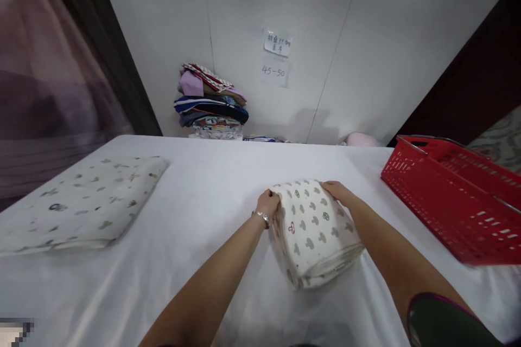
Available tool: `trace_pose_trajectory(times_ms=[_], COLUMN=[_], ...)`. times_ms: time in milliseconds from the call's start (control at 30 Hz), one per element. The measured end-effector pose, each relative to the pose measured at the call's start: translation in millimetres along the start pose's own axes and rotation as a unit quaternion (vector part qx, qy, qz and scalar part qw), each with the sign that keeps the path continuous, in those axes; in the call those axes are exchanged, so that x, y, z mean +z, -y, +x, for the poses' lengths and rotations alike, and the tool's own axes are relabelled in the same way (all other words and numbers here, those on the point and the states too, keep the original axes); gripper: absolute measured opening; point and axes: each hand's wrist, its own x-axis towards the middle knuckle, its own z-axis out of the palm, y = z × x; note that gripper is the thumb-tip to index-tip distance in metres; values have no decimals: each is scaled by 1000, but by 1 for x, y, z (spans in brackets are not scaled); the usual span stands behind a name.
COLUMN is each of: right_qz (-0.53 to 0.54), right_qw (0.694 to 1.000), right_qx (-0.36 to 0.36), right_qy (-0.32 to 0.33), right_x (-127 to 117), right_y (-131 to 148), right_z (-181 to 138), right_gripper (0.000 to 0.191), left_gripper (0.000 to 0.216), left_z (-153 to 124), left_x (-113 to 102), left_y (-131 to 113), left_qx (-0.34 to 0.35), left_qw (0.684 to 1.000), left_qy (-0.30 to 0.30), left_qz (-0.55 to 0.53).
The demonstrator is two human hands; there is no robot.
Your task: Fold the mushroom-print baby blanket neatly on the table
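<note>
A folded white cloth (313, 233) with a grey mushroom-like print lies on the white table (203, 195) in front of me. My left hand (268, 203), with a bracelet at the wrist, is closed on the cloth's far left edge. My right hand (337, 191) rests on the cloth's far right corner with fingers curled over the edge. Both forearms run along either side of the cloth.
A flat white patterned cushion (81, 203) lies at the table's left. A red plastic basket (456, 195) stands at the right edge. Beyond the table, a pile of folded clothes (211, 103) sits against the white wall under two paper notes (277, 57).
</note>
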Motion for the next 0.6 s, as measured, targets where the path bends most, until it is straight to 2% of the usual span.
trace_pose_trajectory(times_ms=[133, 333, 500, 600], right_qz=[-15, -57, -110, -135], right_qw=[1000, 998, 991, 986], right_qx=[-11, -4, -40, -59], right_qy=[6, -17, -65, -84], right_x=[6, 11, 23, 30], right_y=[1, 10, 17, 16], right_z=[0, 16, 25, 24], right_gripper=[35, 51, 38, 37], left_gripper=[19, 28, 28, 28], left_z=[-1, -3, 8, 14], left_x=[-13, -15, -24, -31], left_y=[6, -3, -5, 1], left_qx=[-6, 2, -19, -46], left_qw=[1000, 999, 997, 996], left_qy=[-11, 30, 77, 82], left_qz=[21, 23, 4, -2])
